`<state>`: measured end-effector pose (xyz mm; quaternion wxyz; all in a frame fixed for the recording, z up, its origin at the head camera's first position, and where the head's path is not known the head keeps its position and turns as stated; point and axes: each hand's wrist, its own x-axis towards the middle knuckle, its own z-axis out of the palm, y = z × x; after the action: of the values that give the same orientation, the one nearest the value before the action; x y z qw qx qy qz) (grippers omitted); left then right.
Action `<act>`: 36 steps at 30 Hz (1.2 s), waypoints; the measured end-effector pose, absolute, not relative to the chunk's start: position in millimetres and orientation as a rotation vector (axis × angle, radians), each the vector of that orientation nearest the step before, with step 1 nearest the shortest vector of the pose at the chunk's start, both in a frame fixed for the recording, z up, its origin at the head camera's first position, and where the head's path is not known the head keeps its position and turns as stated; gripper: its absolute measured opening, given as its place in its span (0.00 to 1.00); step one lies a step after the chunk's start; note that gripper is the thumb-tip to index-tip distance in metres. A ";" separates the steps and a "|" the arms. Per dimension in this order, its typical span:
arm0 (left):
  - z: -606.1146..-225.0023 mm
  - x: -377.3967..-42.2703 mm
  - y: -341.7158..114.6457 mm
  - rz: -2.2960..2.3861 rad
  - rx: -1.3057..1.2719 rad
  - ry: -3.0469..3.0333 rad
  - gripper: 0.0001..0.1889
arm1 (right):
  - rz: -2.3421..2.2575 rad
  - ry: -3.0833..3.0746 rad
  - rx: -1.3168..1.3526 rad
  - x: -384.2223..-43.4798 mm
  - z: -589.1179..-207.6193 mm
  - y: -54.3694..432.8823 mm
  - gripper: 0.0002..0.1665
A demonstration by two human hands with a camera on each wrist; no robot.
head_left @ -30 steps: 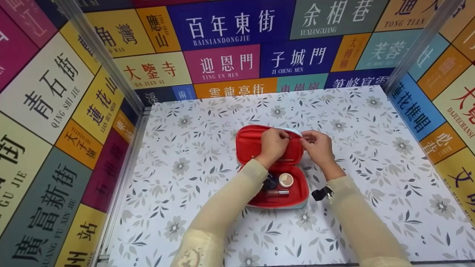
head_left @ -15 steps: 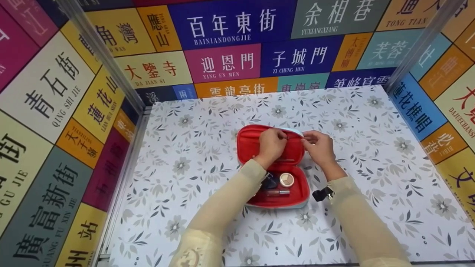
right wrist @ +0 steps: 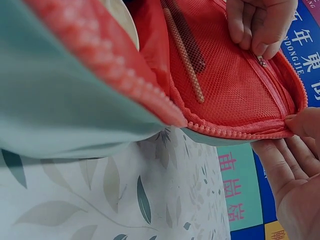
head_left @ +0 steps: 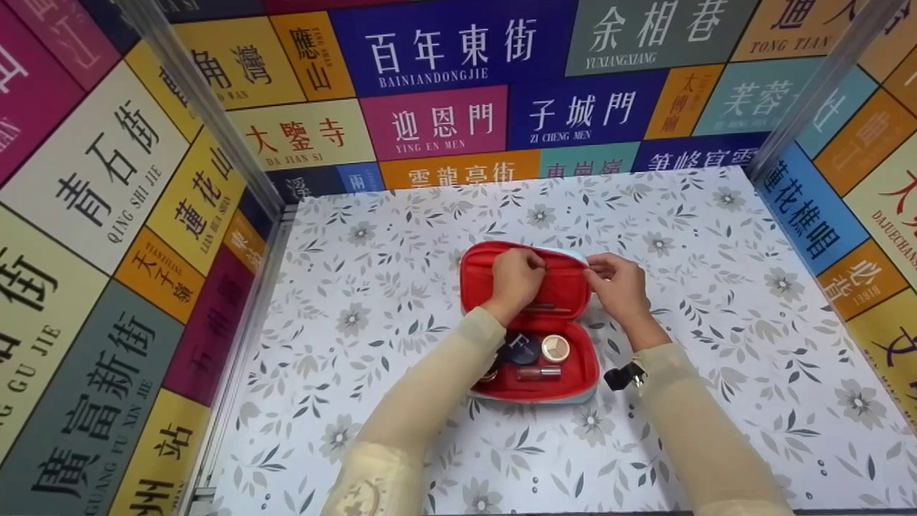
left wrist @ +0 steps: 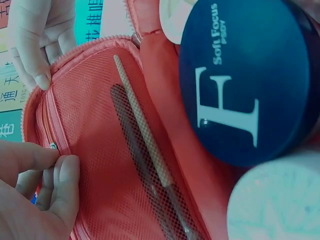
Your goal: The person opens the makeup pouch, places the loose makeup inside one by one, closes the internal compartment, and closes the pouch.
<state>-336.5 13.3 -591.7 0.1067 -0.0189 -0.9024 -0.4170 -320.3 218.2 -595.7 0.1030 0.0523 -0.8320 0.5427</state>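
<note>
A light-blue cosmetic bag (head_left: 586,362) with a red lining lies unfolded on the table. My left hand (head_left: 517,281) pinches the small zipper pull (left wrist: 53,146) of the mesh pocket (left wrist: 95,155) inside the lid. My right hand (head_left: 620,285) grips the lid's far right corner between thumb and fingers. Behind the mesh lie two slim sticks, a tan pencil (left wrist: 142,117) and a dark one (left wrist: 135,135). The near half contains a dark round compact (head_left: 521,349) marked F, a round three-colour palette (head_left: 555,347) and a lip gloss tube (head_left: 539,373). My left forearm covers the bag's left side.
A white table (head_left: 351,401) with a grey leaf and flower print surrounds the bag. Colourful panels with Chinese lettering (head_left: 430,122) stand behind and on both sides. A black wrist camera (head_left: 625,375) sits on the right wrist.
My left hand has slid leftward along the lid pocket's zipper, still pinching the pull. More of the dark compact shows. My right hand keeps its hold on the lid corner.
</note>
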 end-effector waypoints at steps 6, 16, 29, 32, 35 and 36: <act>-590.0 -335.5 6.4 -1.240 -0.064 -2.660 0.06 | 1.616 -2.461 0.142 -320.3 -597.8 218.9 0.11; -572.0 -323.0 -2.9 -1.201 -0.029 -2.717 0.07 | 1.627 -2.460 0.102 -318.3 -601.1 219.2 0.11; -573.9 -325.3 -19.0 -1.156 -0.078 -2.711 0.07 | 1.657 -2.448 0.056 -315.2 -601.4 218.2 0.12; -583.3 -331.4 -24.0 -1.163 -0.078 -2.690 0.07 | 1.664 -2.437 0.055 -315.2 -602.0 217.9 0.12; -595.2 -338.6 -28.4 -1.164 -0.079 -2.661 0.08 | 1.651 -2.441 0.058 -315.7 -602.3 218.1 0.12; -599.1 -340.9 -29.1 -1.148 -0.079 -2.657 0.09 | 1.645 -2.445 0.060 -315.8 -602.3 218.3 0.12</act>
<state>-340.9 -29.1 -599.1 0.1226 -0.0271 -0.9107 -0.3936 -315.8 218.3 -602.3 0.0968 0.0203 -0.8256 0.5555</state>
